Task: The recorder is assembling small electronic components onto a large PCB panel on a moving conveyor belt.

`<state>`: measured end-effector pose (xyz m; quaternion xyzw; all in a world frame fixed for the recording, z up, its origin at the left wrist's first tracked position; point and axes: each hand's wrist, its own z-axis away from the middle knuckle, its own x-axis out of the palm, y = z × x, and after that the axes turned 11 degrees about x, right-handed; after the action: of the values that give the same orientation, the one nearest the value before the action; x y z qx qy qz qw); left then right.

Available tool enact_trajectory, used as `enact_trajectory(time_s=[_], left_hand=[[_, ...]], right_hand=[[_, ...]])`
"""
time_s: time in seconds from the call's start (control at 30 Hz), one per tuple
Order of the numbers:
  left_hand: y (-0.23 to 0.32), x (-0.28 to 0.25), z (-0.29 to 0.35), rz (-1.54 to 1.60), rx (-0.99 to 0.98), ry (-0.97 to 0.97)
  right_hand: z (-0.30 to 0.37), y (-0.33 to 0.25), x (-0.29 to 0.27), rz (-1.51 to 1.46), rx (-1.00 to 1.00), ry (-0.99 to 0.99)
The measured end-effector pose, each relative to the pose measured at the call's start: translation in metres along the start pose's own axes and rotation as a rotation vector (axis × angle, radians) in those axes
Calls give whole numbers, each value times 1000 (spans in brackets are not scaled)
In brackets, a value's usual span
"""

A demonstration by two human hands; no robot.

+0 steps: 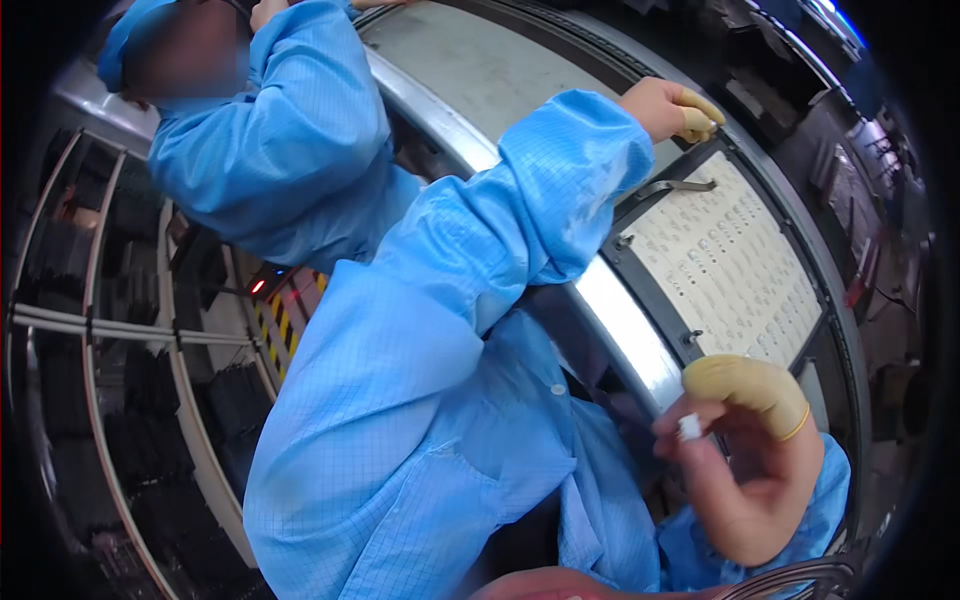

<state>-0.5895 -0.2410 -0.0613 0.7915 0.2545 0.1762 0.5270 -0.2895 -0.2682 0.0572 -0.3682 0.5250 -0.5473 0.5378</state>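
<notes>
So, right hand [745,455] grasps a small white plastic block [690,427] at its fingertips, held just off the near corner of the white perforated panel [730,260], likely since a piece that small needs a fingertip pinch. Left hand [682,110], yellow covers on its fingers, is at the panel's far end; can't tell whether it grips anything. Dark rectangular frame [655,308] borders the panel, probably keeping it flat. Obstructions: dark bent handle [672,187] by that end; blue-sleeved co-worker [290,130] fills upper left.

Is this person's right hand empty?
No, the right hand holds a small white piece.
</notes>
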Motion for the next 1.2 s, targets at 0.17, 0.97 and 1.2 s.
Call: enact_trajectory(time_s=[0.17, 0.97, 1.2], left_hand=[[10, -30, 26, -117, 98, -60], [47, -10, 82, -779, 517, -844], [52, -21, 82, -843, 500, -827]], right_hand=[[-20, 27, -26, -4, 39, 194], [-16, 101, -81, 138, 158, 646], [-18, 95, -70, 105, 157, 619]])
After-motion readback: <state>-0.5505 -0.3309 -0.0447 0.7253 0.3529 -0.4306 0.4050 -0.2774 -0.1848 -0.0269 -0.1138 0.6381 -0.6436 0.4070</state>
